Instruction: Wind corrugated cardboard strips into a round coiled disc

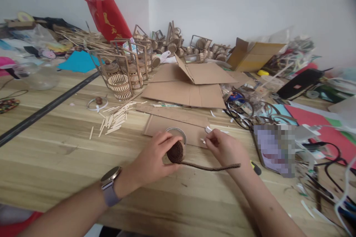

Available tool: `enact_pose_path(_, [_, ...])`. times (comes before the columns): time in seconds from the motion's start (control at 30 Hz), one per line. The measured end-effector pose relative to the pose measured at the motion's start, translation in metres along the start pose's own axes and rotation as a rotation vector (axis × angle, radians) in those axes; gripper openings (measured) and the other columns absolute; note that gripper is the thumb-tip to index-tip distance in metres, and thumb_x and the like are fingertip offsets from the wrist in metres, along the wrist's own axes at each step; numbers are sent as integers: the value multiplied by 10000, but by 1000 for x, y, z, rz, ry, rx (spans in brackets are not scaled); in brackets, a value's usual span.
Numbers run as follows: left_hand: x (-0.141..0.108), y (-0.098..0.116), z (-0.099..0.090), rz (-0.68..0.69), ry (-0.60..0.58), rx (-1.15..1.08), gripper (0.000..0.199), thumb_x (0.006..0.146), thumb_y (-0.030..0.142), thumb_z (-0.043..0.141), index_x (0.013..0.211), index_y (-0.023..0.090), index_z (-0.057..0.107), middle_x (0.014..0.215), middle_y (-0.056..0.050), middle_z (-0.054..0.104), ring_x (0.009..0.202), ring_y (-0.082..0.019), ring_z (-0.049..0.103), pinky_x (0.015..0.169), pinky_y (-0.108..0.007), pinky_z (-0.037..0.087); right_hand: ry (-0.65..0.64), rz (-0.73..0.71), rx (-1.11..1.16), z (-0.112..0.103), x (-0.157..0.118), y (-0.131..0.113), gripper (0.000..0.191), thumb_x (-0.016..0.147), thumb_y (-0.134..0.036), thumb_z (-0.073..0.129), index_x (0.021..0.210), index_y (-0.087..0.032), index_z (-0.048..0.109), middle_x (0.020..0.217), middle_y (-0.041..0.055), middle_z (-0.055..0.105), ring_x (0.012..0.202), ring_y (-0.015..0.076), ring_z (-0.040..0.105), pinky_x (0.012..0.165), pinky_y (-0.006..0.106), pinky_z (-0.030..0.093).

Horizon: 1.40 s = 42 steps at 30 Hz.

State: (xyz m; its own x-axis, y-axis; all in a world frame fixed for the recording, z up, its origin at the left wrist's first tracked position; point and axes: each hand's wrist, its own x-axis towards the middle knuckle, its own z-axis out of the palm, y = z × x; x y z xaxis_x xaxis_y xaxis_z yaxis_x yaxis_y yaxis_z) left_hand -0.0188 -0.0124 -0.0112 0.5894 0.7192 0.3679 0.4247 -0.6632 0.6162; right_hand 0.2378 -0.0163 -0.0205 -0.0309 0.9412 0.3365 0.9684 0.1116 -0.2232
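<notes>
While no writing reads, left hand (154,161) pinching brown coil (175,152), red bag (107,13) gold-marked

Dark brown coiled strip (176,152); pale wood-grain tabletop (55,144); tan cardboard sheets (186,94); red bag (107,13) with gold print; turquoise paper (78,62); lavender watch strap (110,194); black bar (47,109).

A light wooden desk (55,155) stands in a corner of plain white walls (236,0), evenly lit.

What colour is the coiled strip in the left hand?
Dark brown coiled strip, held by the left hand; head view.
</notes>
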Motion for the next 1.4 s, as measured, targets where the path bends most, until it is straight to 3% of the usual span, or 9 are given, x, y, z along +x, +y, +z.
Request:
enact_pose_path(0.1, [1, -1, 0, -21, -3, -44, 539, 760, 232, 740, 1262, 222, 544, 1133, -86, 605, 1062, -258, 580, 947, -411, 486, -28, -107, 25, -2, 3, 6, 147, 791, -146, 474, 726, -211, 588, 696, 33, 669, 636, 184, 598, 595, 277, 371])
enact_pose_path(0.3, [2, 0, 0, -61, -4, -164, 508, 775, 228, 722, 1253, 215, 548, 1154, -87, 599, 1052, -237, 598, 949, -378, 494, 100, -101, -51, -5, 1, -1, 240, 903, -236, 497, 793, -240, 710, 700, 49, 701, 794, 247, 605, 776, 396, 318])
enact_pose_path(0.43, [3, 0, 0, -87, -10, -227, 503, 791, 285, 722, 1254, 179, 556, 1127, -99, 606, 1037, -245, 598, 944, -392, 495, 83, -201, 106, -16, 2, -6, 236, 874, -170, 497, 897, -241, 720, 938, 73, 737, 936, 268, 601, 838, 426, 334])
enact_pose_path(0.53, [3, -1, 0, -116, -15, -278, 524, 788, 316, 732, 1260, 166, 561, 1136, -112, 604, 1053, -259, 590, 951, -408, 489, -132, -293, 436, -31, 1, -15, 141, 879, -264, 578, 950, -226, 693, 928, 67, 722, 908, 242, 628, 838, 390, 418])
enact_pose_path(0.63, [3, -1, 0, -137, -21, -287, 527, 773, 311, 744, 1247, 152, 576, 1127, -118, 606, 1055, -270, 585, 952, -421, 484, -273, -299, 742, -41, -4, -25, 254, 830, -432, 697, 984, -232, 667, 958, 57, 698, 904, 220, 643, 793, 325, 486])
enact_pose_path(0.8, [5, 0, 1, -154, -39, -290, 509, 750, 280, 756, 1217, 160, 594, 1121, -105, 601, 1029, -257, 590, 934, -410, 496, -163, -262, 956, -36, -11, -36, 252, 840, -477, 687, 837, -225, 663, 782, 24, 658, 720, 170, 608, 665, 278, 482])
enact_pose_path(0.97, [4, 0, 3, -106, -77, -250, 562, 759, 321, 769, 1258, 160, 568, 1148, -111, 597, 1036, -257, 588, 945, -408, 496, -80, -228, 949, -30, -10, -37, 177, 884, -388, 659, 802, -231, 672, 735, 6, 648, 730, 166, 593, 703, 276, 464])
enact_pose_path(1.13, [1, 1, 4, -32, -132, -218, 571, 780, 297, 754, 1294, 169, 539, 1204, -126, 580, 1096, -269, 583, 960, -403, 500, -132, -150, 1026, -21, -9, -35, 176, 882, -401, 657, 828, -233, 670, 814, 12, 677, 779, 175, 597, 752, 290, 468])
enact_pose_path(1.4, [0, 11, 0, 3, -180, -112, 522, 801, 222, 713, 1284, 171, 522, 1210, -120, 580, 1111, -255, 586, 951, -383, 512, -160, -105, 1074, -16, -8, -40, 245, 857, -450, 669, 775, -219, 666, 769, 12, 688, 739, 173, 608, 716, 280, 472])
